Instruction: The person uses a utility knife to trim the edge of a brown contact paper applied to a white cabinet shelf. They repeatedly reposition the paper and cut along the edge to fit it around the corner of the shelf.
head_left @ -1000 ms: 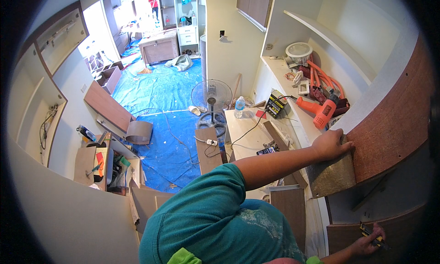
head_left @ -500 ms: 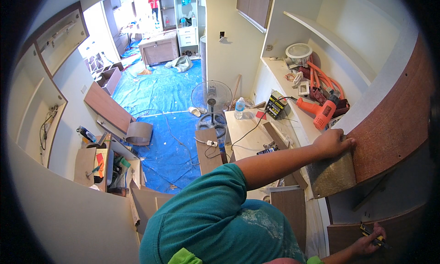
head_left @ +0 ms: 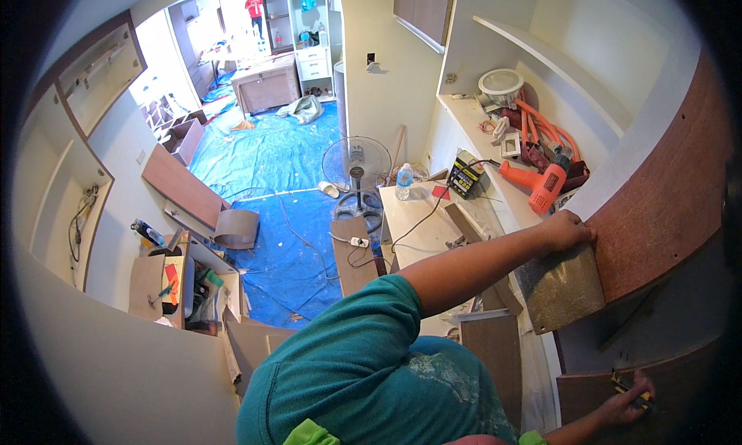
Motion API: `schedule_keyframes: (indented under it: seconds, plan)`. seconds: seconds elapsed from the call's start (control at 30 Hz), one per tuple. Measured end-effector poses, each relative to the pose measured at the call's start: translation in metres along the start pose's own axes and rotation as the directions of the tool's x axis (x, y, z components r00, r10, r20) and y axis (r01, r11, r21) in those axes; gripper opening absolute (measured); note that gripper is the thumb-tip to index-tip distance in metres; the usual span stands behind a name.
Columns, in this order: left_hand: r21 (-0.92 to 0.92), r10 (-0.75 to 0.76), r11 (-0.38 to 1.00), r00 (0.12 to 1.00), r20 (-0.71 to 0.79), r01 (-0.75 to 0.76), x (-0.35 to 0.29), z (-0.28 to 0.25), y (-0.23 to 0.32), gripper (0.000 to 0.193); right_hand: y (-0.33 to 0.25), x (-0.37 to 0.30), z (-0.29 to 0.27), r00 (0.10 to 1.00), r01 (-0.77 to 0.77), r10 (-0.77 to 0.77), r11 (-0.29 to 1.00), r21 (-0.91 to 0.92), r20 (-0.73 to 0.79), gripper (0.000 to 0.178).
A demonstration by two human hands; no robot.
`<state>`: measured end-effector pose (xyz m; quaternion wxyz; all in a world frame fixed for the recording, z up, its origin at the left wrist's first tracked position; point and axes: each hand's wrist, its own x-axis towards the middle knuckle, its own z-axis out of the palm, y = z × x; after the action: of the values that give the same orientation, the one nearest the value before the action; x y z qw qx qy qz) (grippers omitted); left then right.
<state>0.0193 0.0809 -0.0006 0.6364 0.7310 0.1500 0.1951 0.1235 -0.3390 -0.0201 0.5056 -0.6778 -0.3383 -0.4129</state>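
Observation:
My left hand [head_left: 566, 230] is closed over the top edge of a shiny, speckled gold-brown sheet [head_left: 563, 290], where it meets a large reddish-brown board [head_left: 653, 190]. Whether the sheet and board are joined cannot be seen. Lower down, my right hand [head_left: 630, 401] is closed around a yellow-and-black hand tool [head_left: 638, 399], its exact kind unclear. It is above a dark brown panel [head_left: 587, 395]. An orange heat gun [head_left: 547, 188] lies on the shelf beyond my left hand.
Orange hoses [head_left: 537, 124] and a round white fixture [head_left: 501, 83] crowd the shelf. A bottle [head_left: 404, 180] and a black-and-yellow can [head_left: 466, 174] stand beyond my arm. A fan [head_left: 356, 170] is on blue sheeting [head_left: 270, 275] with a cable. A person in red [head_left: 255, 8] is far off.
My left hand has shifted slightly upward along the sheet's edge, its grip kept. My right hand has turned and moved a little with the tool. The whole view has shifted slightly.

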Motion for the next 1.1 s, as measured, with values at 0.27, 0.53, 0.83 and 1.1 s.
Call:
schedule_keyframes:
  seconds: [0.27,0.53,0.83,1.1]
  plan:
    - [0.117,0.094,0.99,0.987,-0.13,-0.079,-0.013,0.007,-0.001,0.06,0.002,0.002,-0.001,1.0,0.02,-0.02,0.998,0.064,-0.004,0.024]
    - [0.095,0.142,0.987,0.982,-0.127,-0.131,-0.01,0.007,-0.014,0.07,-0.005,0.002,0.004,0.993,-0.106,0.106,0.994,-0.001,-0.058,0.025]
    - [0.025,0.141,0.99,0.978,-0.155,-0.139,-0.009,0.018,-0.031,0.07,0.009,0.009,-0.007,0.992,-0.124,0.124,0.992,-0.028,0.001,0.03]
    - [-0.147,0.064,0.985,0.986,-0.152,-0.087,-0.018,0.026,-0.037,0.07,0.011,0.011,-0.009,0.991,-0.135,0.135,0.991,-0.008,-0.01,0.033]
